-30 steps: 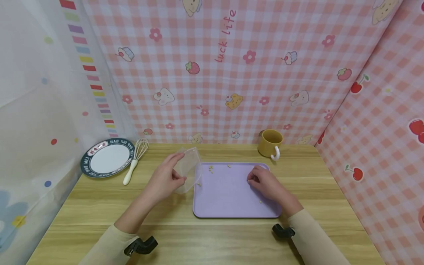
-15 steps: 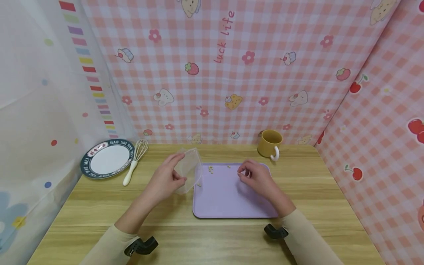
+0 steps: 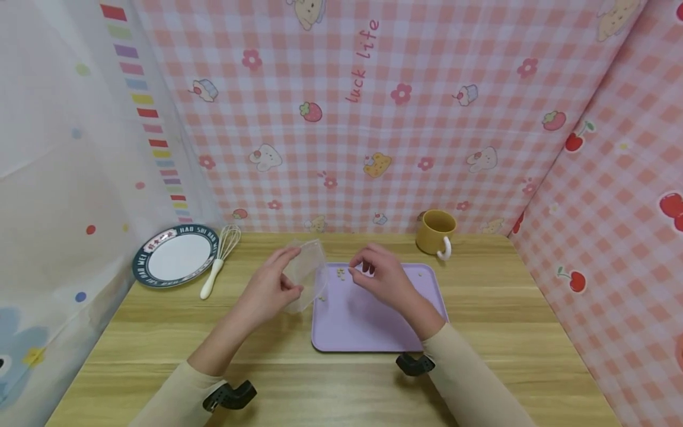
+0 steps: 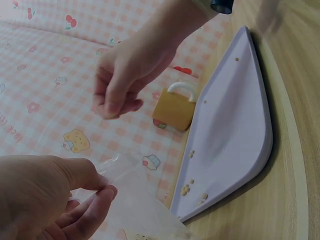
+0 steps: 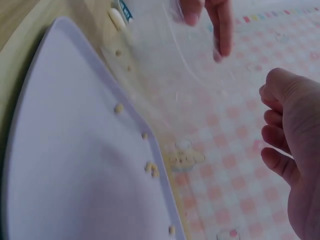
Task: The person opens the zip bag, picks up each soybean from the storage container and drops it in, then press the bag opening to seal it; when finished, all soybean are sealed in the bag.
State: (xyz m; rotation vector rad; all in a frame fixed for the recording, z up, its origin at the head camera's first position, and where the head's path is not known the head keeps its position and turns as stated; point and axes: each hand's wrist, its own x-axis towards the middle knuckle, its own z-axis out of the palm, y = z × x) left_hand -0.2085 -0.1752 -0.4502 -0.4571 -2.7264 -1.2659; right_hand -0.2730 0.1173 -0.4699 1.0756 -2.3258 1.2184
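My left hand [image 3: 269,287] grips a clear plastic box [image 3: 310,267] between thumb and fingers, holding it tilted with its mouth toward the left edge of the lilac tray [image 3: 368,332]. Over the tray's back left part, my right hand [image 3: 386,279] pinches thumb and forefinger together; a small yellow bean is barely visible at those tips in the left wrist view. Several more small yellow beans [image 5: 151,169] lie on the tray, mostly near its back left corner. A lone bean [image 3: 420,274] sits near the back right corner. Some beans [image 5: 118,52] show through the box's clear wall.
A mustard mug [image 3: 434,232] with a white handle stands behind the tray's right end. To the left lie a dark-rimmed white plate [image 3: 175,259] and a white whisk [image 3: 213,276]. Checked cloth walls [image 3: 341,136] rise at the back and right of the wooden table [image 3: 299,385].
My right hand has lifted from the tray's right side and moved left across it toward the box, fingertips pinched, uncovering the bean at the back right. The left hand and box have stayed nearly still.
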